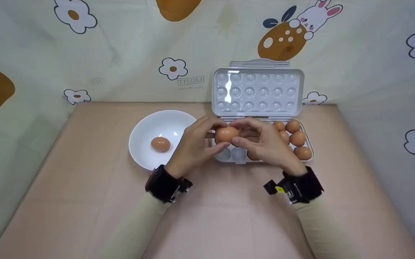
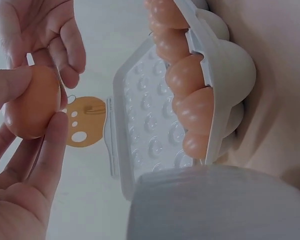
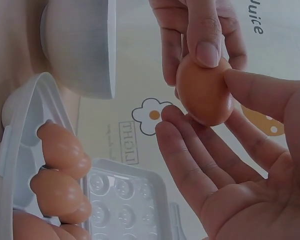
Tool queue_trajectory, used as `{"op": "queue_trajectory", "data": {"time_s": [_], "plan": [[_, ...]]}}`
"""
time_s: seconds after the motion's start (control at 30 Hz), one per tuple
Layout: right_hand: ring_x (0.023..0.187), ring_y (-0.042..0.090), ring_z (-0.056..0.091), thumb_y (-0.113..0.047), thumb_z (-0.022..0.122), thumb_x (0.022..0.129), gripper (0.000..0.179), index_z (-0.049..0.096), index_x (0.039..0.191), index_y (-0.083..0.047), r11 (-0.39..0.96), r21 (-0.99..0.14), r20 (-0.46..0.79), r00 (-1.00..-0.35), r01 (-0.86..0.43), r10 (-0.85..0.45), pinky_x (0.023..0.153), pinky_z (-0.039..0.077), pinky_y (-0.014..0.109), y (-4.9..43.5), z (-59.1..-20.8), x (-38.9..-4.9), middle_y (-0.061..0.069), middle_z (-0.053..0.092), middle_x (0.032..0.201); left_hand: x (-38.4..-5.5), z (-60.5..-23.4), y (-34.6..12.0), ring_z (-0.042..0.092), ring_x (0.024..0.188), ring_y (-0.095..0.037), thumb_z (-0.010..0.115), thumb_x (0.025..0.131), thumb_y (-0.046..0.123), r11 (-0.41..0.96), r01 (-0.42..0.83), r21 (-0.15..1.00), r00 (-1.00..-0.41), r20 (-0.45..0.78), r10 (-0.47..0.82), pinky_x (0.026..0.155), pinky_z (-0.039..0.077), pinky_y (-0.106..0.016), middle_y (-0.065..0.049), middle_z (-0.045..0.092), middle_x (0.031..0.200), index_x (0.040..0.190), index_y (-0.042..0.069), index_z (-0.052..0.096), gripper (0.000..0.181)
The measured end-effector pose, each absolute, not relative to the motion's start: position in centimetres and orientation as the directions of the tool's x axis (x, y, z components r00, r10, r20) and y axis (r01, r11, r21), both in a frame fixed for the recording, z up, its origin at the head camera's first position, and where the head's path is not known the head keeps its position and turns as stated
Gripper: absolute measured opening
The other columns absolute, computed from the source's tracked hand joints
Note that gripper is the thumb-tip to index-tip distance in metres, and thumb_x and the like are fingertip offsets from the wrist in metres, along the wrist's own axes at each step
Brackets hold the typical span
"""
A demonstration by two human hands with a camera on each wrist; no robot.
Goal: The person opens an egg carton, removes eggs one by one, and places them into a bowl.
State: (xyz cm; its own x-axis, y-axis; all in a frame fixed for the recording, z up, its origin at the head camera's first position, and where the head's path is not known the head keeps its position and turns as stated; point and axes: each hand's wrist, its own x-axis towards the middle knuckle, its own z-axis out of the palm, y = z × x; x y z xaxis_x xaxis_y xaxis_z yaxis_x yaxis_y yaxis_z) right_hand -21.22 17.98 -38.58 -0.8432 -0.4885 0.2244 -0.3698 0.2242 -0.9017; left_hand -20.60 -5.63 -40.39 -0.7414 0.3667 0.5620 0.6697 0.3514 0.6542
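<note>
A brown egg (image 1: 226,134) is held up between both hands, above the left part of a clear plastic egg box (image 1: 238,154). My left hand (image 1: 197,144) pinches it from the left, with the thumb on one side and fingertips on the other. From the right, my right hand (image 1: 266,145) holds the same egg, its thumb tip on the shell and its fingers behind. Several brown eggs (image 1: 297,138) sit in the box's right part, while cups at the front left hold none. Part of the box is hidden behind the hands.
Left of the box stands a white bowl (image 1: 140,127) with one brown egg (image 1: 160,144) inside. The box's dimpled lid (image 1: 257,91) stands raised at the back, close to the patterned backdrop (image 1: 128,54). A pinkish cloth (image 1: 85,201) covers the table.
</note>
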Motion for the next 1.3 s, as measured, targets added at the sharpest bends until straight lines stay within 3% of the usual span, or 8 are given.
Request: {"op": "queue_trajectory", "data": {"time_s": [0.23, 0.5, 0.67, 0.93, 1.3], "plan": [[0.12, 0.018, 0.071, -0.021, 0.078, 0.099, 0.04, 0.068, 0.137, -0.014, 0.306, -0.836, 0.287, -0.838, -0.456, -0.464, 0.104, 0.057, 0.041, 18.7, -38.3, -21.2, -0.001, 0.07, 0.132, -20.6, -39.6, -6.5, 0.065, 0.114, -0.006, 0.088, 0.088, 0.01, 0.37, 0.629, 0.684, -0.776, 0.526, 0.347, 0.092, 0.058, -0.021, 0.001, 0.065, 0.119, 0.125, 0.011, 0.068, 0.043], [0.115, 0.017, 0.067, -0.006, 0.079, 0.095, 0.048, 0.069, 0.138, -0.024, 0.438, -0.653, 0.396, -0.771, -0.618, -0.499, 0.101, 0.057, 0.044, 19.5, -38.4, -21.7, -0.007, 0.069, 0.134, -20.8, -38.5, -8.1, 0.065, 0.114, -0.011, 0.086, 0.088, 0.002, 0.417, 0.62, 0.665, -0.785, 0.52, 0.337, 0.091, 0.058, -0.02, -0.001, 0.067, 0.122, 0.127, 0.009, 0.068, 0.043], [0.125, 0.016, 0.062, -0.006, 0.08, 0.093, 0.053, 0.067, 0.141, -0.024, 0.469, -0.583, 0.396, -0.736, -0.663, -0.548, 0.106, 0.054, 0.042, 19.4, -38.5, -21.9, -0.006, 0.064, 0.141, -20.4, -37.8, -9.9, 0.066, 0.113, -0.012, 0.086, 0.088, 0.003, 0.438, 0.597, 0.672, -0.802, 0.508, 0.314, 0.09, 0.059, -0.021, -0.002, 0.067, 0.121, 0.124, 0.007, 0.068, 0.041], [0.128, 0.017, 0.06, -0.008, 0.082, 0.092, 0.055, 0.068, 0.142, -0.025, 0.497, -0.598, 0.343, -0.762, -0.628, -0.55, 0.107, 0.054, 0.04, 19.5, -38.3, -21.9, -0.006, 0.059, 0.145, -21.3, -36.4, -12.8, 0.067, 0.11, -0.018, 0.086, 0.087, 0.003, 0.569, 0.571, 0.592, -0.82, 0.452, 0.352, 0.089, 0.06, -0.024, -0.007, 0.068, 0.119, 0.122, 0.004, 0.068, 0.04], [0.137, 0.018, 0.055, -0.009, 0.083, 0.09, 0.058, 0.067, 0.142, -0.029, 0.517, -0.567, 0.339, -0.754, -0.641, -0.563, 0.11, 0.052, 0.043, 19.9, -38.8, -21.9, -0.005, 0.056, 0.15, -23.8, -36.6, -15.8, 0.064, 0.1, -0.026, 0.088, 0.084, 0.002, 0.725, 0.471, 0.502, -0.881, 0.233, 0.412, 0.09, 0.056, -0.039, -0.008, 0.069, 0.112, 0.119, 0.007, 0.068, 0.04]]}}
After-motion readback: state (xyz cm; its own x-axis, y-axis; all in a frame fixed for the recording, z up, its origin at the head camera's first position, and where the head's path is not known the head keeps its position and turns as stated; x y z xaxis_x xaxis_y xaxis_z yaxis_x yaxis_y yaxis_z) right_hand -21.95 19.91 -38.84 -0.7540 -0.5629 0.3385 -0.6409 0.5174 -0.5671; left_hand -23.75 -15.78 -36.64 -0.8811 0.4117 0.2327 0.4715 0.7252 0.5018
